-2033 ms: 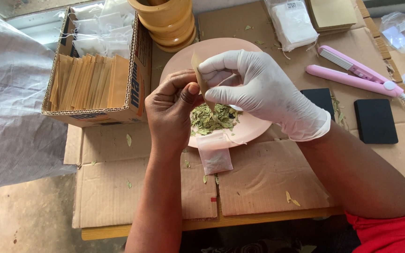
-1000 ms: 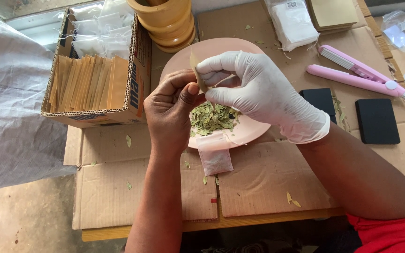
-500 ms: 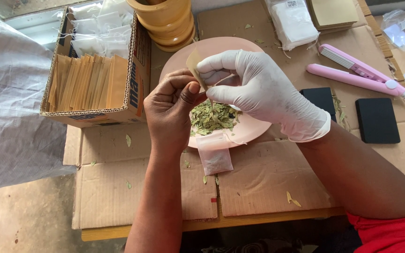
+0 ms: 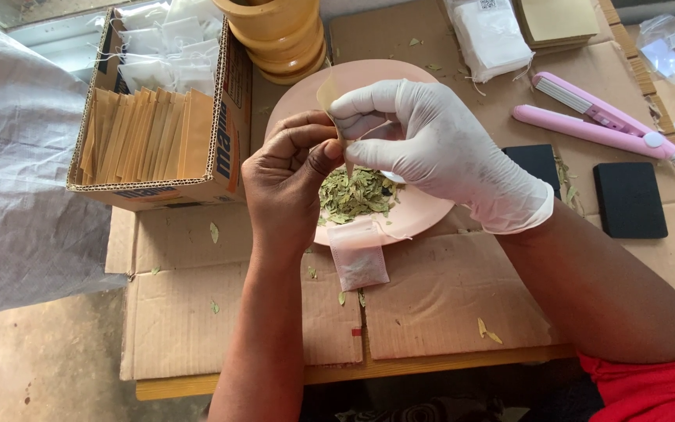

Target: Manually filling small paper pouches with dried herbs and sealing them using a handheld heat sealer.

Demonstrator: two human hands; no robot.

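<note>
The small tan paper sachet (image 4: pixel 328 94) is held upright between both hands, above the pink plate (image 4: pixel 423 212); it is pinched between the thumb and bent fingers of the bare left hand (image 4: pixel 287 176), and its edge is met by the thumb and forefinger of the white-gloved right hand (image 4: pixel 431 148); both hands are closed tight on it, with no gap to be seen at the fingertips. Little has changed over the last two seconds; the sachet has been kept at the same spot over the plate, and only a slight shift of the gloved fingers along its edge can be made out; from this it is judged that the sachet is being worked open or pressed shut at its mouth, though which of the two cannot be told. Beneath the hands a heap of dried green leaves (image 4: pixel 357 195) lies on the plate; a small white filter bag (image 4: pixel 359 262) rests partly on the plate's near rim and partly on the cardboard-covered table (image 4: pixel 197 312); a cardboard box (image 4: pixel 154 133) of tan sachets stands to the left; a pink heat sealer (image 4: pixel 599 121) and two black pads (image 4: pixel 629 199) lie to the right; stacked wooden bowls (image 4: pixel 283 35) stand behind the plate.
</note>
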